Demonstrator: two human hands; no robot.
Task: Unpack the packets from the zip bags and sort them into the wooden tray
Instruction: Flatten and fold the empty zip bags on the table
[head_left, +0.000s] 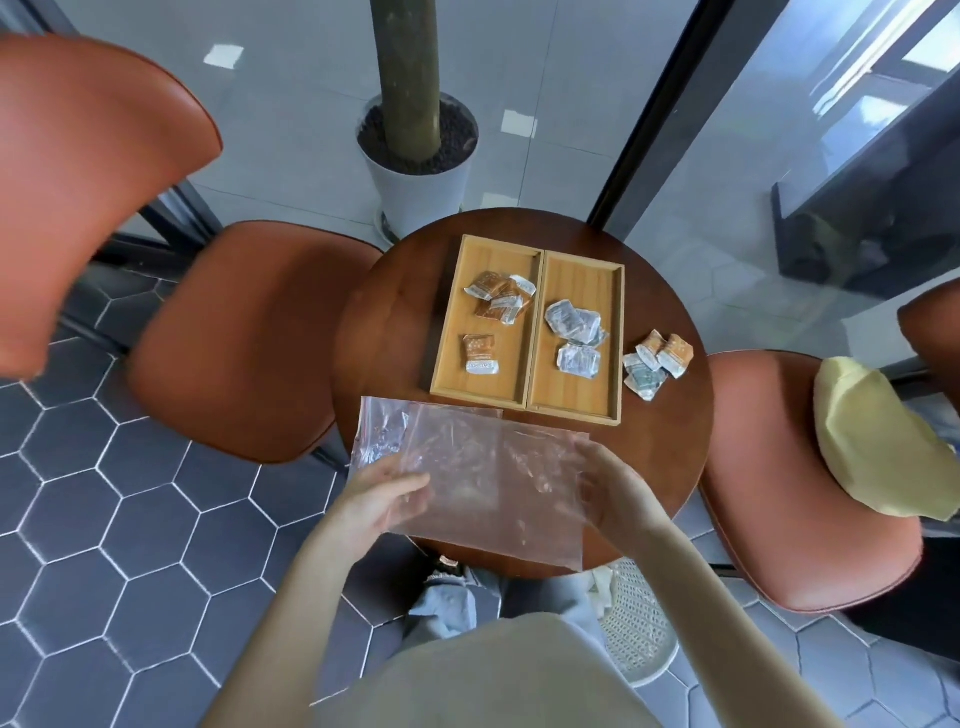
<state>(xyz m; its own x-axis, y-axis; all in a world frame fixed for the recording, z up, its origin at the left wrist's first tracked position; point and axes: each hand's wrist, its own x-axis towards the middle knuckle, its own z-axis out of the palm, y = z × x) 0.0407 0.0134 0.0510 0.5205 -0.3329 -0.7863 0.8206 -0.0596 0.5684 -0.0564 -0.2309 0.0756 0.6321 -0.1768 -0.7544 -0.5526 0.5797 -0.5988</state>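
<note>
At the near edge of the round wooden table (395, 332), both hands hold a clear zip bag (483, 478) that looks empty: the left hand (382, 501) has its fingers curled onto the bag's left side, and the right hand (615, 493) grips the right side, its fingers partly seen through the film. A second clear bag (384, 431) appears to lie under it, its corner showing to the left. Beyond them sits the wooden tray (527, 410), split into two long compartments; orange packets (501, 299) lie in the left one and grey-white packets (574, 332) in the right. A small unsorted heap of packets (657, 364), both colours mixed, rests on the table just beside the tray's right wall. The bag is thin, limp film, very light and likely slippery and clingy, so it should be taken by pinching an edge or the stiffer zip strip rather than by pressing the flat middle, which will only crumple. The packets look like small crinkled sachets, light and soft, safe to squeeze gently; each is best pinched at a sealed edge between thumb and forefinger, one at a time, since the heaped ones overlap and could drag a neighbour off the table's nearby rim.
</note>
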